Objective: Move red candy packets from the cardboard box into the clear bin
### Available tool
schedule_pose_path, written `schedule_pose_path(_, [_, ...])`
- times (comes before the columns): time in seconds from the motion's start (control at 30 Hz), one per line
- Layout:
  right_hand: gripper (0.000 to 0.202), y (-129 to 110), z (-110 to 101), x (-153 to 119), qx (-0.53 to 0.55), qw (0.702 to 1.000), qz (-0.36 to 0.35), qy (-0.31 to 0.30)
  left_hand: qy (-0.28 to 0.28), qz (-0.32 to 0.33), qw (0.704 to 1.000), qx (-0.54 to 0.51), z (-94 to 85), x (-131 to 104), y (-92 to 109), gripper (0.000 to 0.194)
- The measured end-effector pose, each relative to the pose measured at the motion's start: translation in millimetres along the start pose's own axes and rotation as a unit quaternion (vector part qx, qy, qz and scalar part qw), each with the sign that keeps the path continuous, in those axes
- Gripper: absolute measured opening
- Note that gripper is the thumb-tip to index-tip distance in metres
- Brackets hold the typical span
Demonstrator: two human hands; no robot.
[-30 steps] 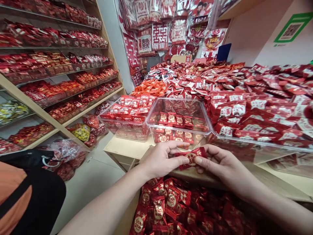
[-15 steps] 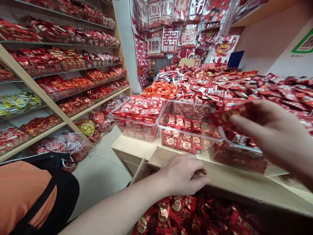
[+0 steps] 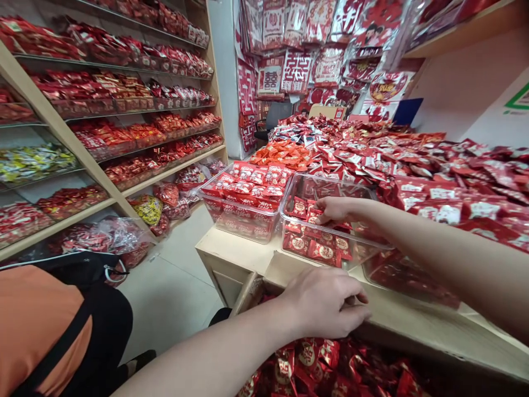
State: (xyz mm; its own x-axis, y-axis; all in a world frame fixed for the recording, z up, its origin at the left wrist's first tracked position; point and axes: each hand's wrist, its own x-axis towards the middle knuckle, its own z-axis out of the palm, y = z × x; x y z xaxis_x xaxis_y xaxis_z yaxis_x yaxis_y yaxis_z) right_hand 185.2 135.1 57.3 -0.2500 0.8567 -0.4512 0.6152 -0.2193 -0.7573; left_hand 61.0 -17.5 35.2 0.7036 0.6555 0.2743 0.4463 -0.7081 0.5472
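My right hand reaches into the middle clear plastic bin. Its fingers are pinched at a red candy packet, one of the red and gold candy packets lined up in rows there; the fingertips are partly hidden. My left hand rests curled above the near flap of an open cardboard box. Its fingers are bent in and their inner side is hidden, so what they hold, if anything, does not show. Below it, loose red candy packets with gold round marks fill the box.
Left of the middle bin stands another clear bin of red packets; a third bin sits partly behind my right forearm. Heaped packets cover the table behind. Stocked shelves line the left. A person in orange is at lower left.
My right hand has moved left and down from above the right bin, where it held a red candy packet, into the middle bin. My left hand stays curled over the box. The view has shifted slightly.
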Motion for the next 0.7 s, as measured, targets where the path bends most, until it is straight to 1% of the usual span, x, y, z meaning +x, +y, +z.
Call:
schedule_pose_path(0.03, [0.024,1.5,1.5,2.1,-0.029,1.0,-0.009,-0.002,-0.001,-0.001,1.0,-0.001,-0.1,0.2,-0.2,0.018])
schedule_pose_path(0.1, [0.021,3.9,4.1,7.6,-0.152,0.987,-0.039,0.02,-0.003,-0.001,1.0,-0.007,-0.2,0.6,-0.6,0.018])
schedule_pose_path(0.17, [0.026,5.3,6.4,13.6,-0.294,0.952,-0.069,0.056,-0.002,0.0,1.0,-0.013,-0.1,1.2,-1.1,0.018])
schedule_pose_path(0.23, [0.033,5.1,8.6,17.9,-0.383,0.916,-0.082,0.082,0.001,0.004,1.0,-0.015,0.1,1.7,-1.6,0.018])
schedule_pose_path(0.3, [0.032,3.6,10.8,18.9,-0.415,0.901,-0.085,0.088,0.004,0.008,1.0,-0.018,0.2,2.2,-1.9,0.018])
schedule_pose_path(0.4, [0.018,0.5,13.9,15.2,-0.461,0.88,-0.081,0.083,0.001,0.007,0.999,-0.035,0.0,2.7,-2.3,0.017])
schedule_pose_path(0.43, [0.016,-0.4,14.6,13.6,-0.471,0.875,-0.078,0.08,-0.001,0.005,0.999,-0.04,-0.1,2.9,-2.3,0.017])
schedule_pose_path(0.6, [0.027,-3.7,15.4,7.6,-0.495,0.863,-0.078,0.062,-0.007,-0.004,0.999,-0.049,-0.5,2.9,-2.0,0.018])
schedule_pose_path(0.7, [0.026,-6.9,16.2,3.4,-0.508,0.858,-0.064,0.043,-0.003,-0.004,0.999,-0.044,-0.7,2.8,-1.1,0.017])
